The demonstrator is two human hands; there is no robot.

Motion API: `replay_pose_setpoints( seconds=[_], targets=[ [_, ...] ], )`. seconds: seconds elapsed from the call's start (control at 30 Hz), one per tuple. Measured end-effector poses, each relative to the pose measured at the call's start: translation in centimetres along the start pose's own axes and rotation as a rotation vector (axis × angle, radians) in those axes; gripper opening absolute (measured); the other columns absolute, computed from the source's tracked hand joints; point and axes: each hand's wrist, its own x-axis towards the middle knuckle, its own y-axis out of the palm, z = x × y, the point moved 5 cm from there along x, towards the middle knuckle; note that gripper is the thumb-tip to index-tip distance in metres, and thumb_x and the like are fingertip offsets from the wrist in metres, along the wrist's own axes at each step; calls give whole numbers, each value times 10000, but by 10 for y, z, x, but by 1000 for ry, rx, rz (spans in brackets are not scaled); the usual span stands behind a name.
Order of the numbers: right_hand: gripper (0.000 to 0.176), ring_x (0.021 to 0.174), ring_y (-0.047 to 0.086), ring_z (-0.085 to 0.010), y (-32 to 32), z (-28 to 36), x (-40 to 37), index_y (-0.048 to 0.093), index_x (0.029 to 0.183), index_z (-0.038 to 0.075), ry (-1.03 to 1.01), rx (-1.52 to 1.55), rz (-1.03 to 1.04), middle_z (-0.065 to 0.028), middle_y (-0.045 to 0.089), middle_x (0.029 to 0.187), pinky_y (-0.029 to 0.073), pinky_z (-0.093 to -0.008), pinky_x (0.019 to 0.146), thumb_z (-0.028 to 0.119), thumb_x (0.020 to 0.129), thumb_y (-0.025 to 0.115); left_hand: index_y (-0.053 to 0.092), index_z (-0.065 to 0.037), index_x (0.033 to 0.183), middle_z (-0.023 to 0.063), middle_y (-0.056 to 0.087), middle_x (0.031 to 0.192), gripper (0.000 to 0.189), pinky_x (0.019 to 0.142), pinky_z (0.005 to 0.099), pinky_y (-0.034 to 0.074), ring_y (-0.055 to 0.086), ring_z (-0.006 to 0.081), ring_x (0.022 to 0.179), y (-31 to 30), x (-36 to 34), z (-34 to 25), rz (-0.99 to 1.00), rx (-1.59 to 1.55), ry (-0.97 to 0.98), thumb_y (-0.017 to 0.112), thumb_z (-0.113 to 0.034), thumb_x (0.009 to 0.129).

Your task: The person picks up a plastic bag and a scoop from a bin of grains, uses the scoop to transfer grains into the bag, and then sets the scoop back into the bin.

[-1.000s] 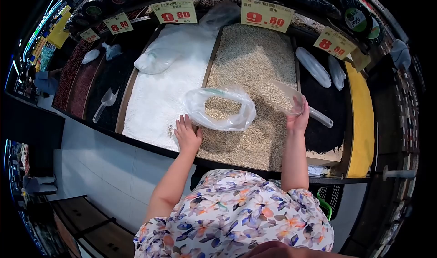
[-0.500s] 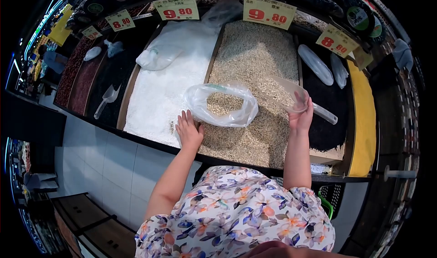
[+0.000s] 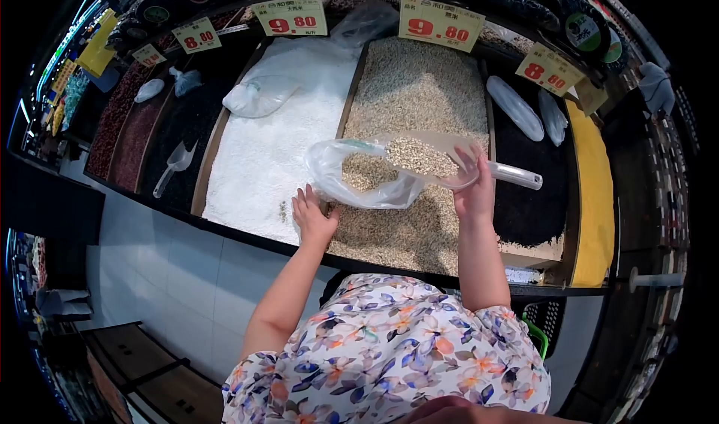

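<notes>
My right hand [image 3: 473,188] grips a clear plastic scoop [image 3: 442,160] loaded with beige grain, its mouth over the rim of a clear plastic bag [image 3: 359,175]. The bag stands open on the beige grain bin [image 3: 419,95] and holds some grain. My left hand [image 3: 313,213] rests at the bag's near left edge, fingers spread against the plastic, holding it.
A white rice bin [image 3: 277,139] lies to the left with a bagged scoop [image 3: 258,95] on it. Dark grain bins hold another scoop [image 3: 174,166] at left and bagged scoops [image 3: 517,108] at right. A yellow grain bin [image 3: 595,184] is far right. Price tags [image 3: 440,21] line the back.
My right hand has swung the scoop left from the grain pile to the bag's mouth, now full of grain. The left hand has stayed at the bag.
</notes>
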Motion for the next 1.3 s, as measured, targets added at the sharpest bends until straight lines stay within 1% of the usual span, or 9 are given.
replay_pose_setpoints(
  seconds=[0.2, 0.4, 0.47, 0.5, 0.6, 0.67, 1.1, 1.2, 1.3],
  targets=[
    [485, 1201, 376, -282, 8, 1, -2, 324, 1290, 58, -2, -17, -8, -175, 411, 1233, 556, -437, 734, 330, 898, 406, 200, -66, 1380, 237, 196, 1402, 892, 1025, 594, 125, 123, 430, 1308, -7, 1, -12, 88, 142, 34, 676, -333, 674],
    [499, 1201, 380, -278, 6, -7, -5, 314, 1303, 51, 1, -30, 13, -171, 413, 1238, 556, -385, 722, 328, 900, 410, 188, -79, 1385, 226, 185, 1410, 893, 1030, 591, 113, 117, 426, 1313, -9, 1, -15, 70, 131, 54, 665, -331, 674],
    [483, 1197, 379, -275, 2, -10, -5, 370, 1274, 90, 0, -74, 54, -139, 435, 1224, 512, -493, 782, 383, 893, 410, 187, -79, 1386, 224, 186, 1411, 894, 1032, 586, 116, 121, 423, 1313, -8, 0, -14, 78, 137, 49, 666, -333, 675],
    [483, 1197, 379, -275, 2, -10, -5, 370, 1274, 90, -5, -68, 55, -139, 435, 1224, 512, -493, 782, 383, 893, 410, 185, -80, 1387, 223, 188, 1411, 895, 1035, 580, 120, 124, 420, 1313, -8, 2, -15, 79, 142, 53, 666, -335, 676],
    [494, 1193, 379, -279, 3, -8, -7, 365, 1276, 83, -18, -62, 56, -147, 431, 1227, 523, -479, 763, 386, 888, 415, 188, -79, 1387, 221, 187, 1413, 892, 1038, 571, 125, 127, 414, 1315, -9, 3, -15, 89, 155, 36, 665, -336, 680],
    [508, 1191, 393, -273, 3, -6, -10, 315, 1294, 39, -14, -27, 46, -177, 424, 1218, 554, -375, 731, 327, 893, 434, 183, -78, 1389, 219, 183, 1415, 893, 1039, 569, 123, 124, 412, 1316, -9, 4, -14, 79, 152, 37, 662, -339, 682],
    [579, 1167, 413, -268, 16, -4, -14, 299, 1303, 30, 12, -175, 86, -163, 434, 1225, 543, -337, 708, 341, 853, 491, 160, -90, 1395, 205, 167, 1424, 908, 1055, 545, 120, 121, 393, 1324, -8, 0, -16, 111, 163, 11, 667, -308, 675],
    [568, 1156, 427, -253, 17, -4, -13, 310, 1306, 39, -21, -266, 98, -151, 435, 1239, 520, -342, 725, 328, 851, 488, 170, -91, 1392, 206, 175, 1421, 906, 1056, 538, 132, 133, 392, 1321, -10, 4, -15, 87, 153, 17, 673, -299, 668],
    [551, 1153, 433, -242, 25, -8, -15, 341, 1298, 49, -30, -341, 109, -149, 435, 1250, 469, -347, 808, 295, 836, 515, 181, -91, 1389, 209, 187, 1416, 900, 1056, 530, 145, 145, 392, 1318, -9, 3, -15, 77, 148, 16, 676, -291, 664]
  ],
)
